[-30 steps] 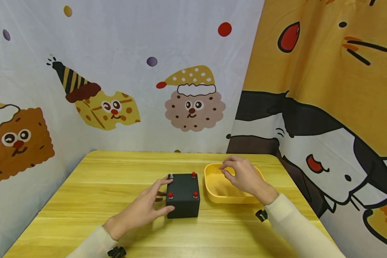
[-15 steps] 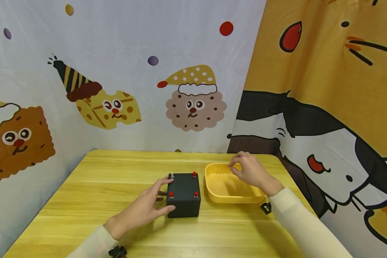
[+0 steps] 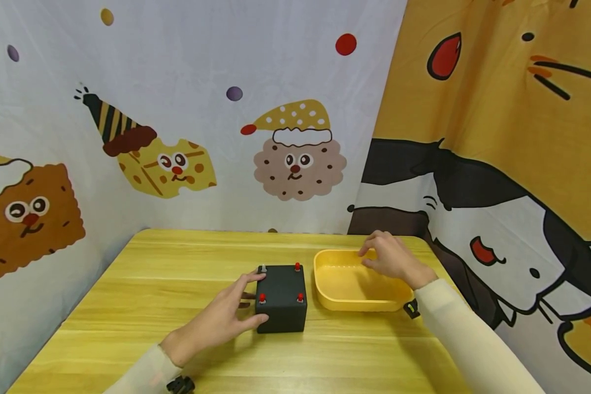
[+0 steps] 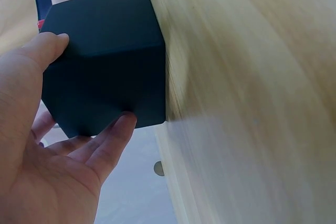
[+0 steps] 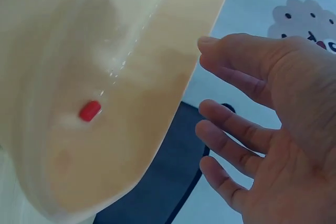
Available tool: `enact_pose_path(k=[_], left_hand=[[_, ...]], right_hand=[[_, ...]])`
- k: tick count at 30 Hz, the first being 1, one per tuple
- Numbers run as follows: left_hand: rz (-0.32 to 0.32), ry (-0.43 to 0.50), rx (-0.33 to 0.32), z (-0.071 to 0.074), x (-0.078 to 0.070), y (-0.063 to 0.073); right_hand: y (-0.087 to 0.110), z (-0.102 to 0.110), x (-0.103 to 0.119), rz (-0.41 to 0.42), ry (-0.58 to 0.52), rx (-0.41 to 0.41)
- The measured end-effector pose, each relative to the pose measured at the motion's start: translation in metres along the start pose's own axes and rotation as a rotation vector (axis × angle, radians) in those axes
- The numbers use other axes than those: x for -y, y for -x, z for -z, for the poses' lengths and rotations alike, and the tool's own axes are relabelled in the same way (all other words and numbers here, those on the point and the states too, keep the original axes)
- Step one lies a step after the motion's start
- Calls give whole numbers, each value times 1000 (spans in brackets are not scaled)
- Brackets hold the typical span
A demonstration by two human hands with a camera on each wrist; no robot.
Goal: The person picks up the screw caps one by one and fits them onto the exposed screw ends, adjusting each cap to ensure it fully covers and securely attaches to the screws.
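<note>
A black box [image 3: 281,314] stands on the table with a small post at each top corner. Three posts carry a red cap [image 3: 300,297]; the far left post [image 3: 263,268] is bare silver. My left hand [image 3: 216,319] grips the box from its left side, thumb against the near face and fingers around the far side. Above the right part of a yellow tray [image 3: 361,305] is my right hand [image 3: 391,257], fingers loosely bent. In the right wrist view nothing shows between its fingers, and a small red cap [image 5: 90,110] is inside the tray.
Both box and tray are on a light wood table [image 3: 187,262], the tray just right of the box. A cartoon-printed curtain [image 3: 202,82] hangs along the far edge and the sides.
My right hand has moved to the right over the tray, and its thumb and index finger have spread a little. The left hand keeps its hold on the box.
</note>
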State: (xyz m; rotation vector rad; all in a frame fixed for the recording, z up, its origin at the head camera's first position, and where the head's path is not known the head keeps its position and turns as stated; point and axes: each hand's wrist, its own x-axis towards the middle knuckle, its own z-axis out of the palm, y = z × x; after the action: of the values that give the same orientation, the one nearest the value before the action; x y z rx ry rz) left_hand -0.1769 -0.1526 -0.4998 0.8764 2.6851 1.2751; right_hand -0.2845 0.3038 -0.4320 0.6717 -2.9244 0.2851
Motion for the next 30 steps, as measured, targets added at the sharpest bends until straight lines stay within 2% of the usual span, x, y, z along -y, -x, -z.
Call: enact_pose_path(k=[18, 30], left_hand=[[23, 6, 4, 0, 0, 1], [29, 2, 4, -2, -1, 0]], right_hand=[[-5, -1, -21, -36, 45, 194], [-12, -1, -25, -127, 86, 303]])
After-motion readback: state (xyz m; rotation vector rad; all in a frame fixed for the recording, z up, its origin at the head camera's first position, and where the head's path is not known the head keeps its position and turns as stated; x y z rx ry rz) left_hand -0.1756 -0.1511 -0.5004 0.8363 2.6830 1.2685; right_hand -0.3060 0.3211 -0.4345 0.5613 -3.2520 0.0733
